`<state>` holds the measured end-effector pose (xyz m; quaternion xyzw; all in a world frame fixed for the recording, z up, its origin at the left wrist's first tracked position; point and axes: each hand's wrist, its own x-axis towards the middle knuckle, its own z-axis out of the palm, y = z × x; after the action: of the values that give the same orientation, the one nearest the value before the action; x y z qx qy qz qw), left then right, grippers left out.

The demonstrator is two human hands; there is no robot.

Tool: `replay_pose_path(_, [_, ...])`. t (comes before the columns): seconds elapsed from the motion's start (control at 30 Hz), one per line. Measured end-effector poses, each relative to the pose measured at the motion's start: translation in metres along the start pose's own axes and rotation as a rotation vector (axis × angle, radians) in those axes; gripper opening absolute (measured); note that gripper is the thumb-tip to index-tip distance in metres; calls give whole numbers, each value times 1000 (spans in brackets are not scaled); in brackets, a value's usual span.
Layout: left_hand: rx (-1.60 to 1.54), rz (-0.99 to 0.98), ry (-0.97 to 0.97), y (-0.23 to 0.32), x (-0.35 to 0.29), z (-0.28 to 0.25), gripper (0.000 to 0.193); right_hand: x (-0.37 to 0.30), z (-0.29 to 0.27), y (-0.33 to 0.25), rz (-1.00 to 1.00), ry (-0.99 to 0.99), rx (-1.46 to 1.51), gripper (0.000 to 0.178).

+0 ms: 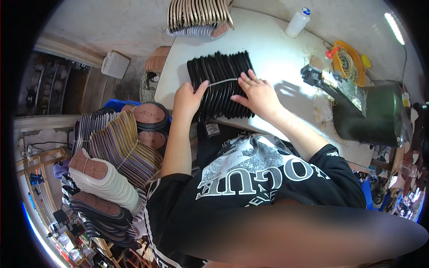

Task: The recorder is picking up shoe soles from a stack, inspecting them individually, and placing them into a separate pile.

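In the head view, a banded bundle of black insoles sits in front of you at the near side of the white tabletop, with a pale band around its middle. Its near end comes right up to the table's front edge; you cannot tell whether it overhangs.

Your left hand is against the bundle's left end, thumb along it by the band. Its other fingers are mostly hidden, so you cannot tell how tightly they close. Your right hand lies on the right end, thumb and fingers spread apart, fingertips touching near the band.

Beyond the bundle, bare tabletop opens out toward the white bottle near the back edge. At the far left corner, a stack of tan and white insoles takes up the surface. Left of your bundle, only a narrow bare strip runs to the side edge. To the right there is open surface until the dark green machine and the orange basket. Below the left edge, bundled white insoles crowd close to your left forearm's side.
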<state>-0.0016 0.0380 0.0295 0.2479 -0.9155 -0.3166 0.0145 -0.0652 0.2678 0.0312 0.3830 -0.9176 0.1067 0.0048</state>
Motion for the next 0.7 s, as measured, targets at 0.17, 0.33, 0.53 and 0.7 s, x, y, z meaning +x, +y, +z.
replay_pose_path(0.17, [-409, -56, -114, -49, 24, 8, 64, 1, 13, 18, 358, 437, 748, 61])
replay_pose_path(0.33, [-868, -70, -383, -8, 9, 13, 59, 24, 34, 27, 564, 54, 1217, 69])
replay_pose_path(0.53, [-1156, 294, -205, 3, -12, -6, 65, 19, -24, 9, 255, 70, 1500, 65])
replay_pose_path(0.7, [-976, 770, 62, 58, 11, -90, 72, 61, -115, -1, -76, 399, 1147, 60])
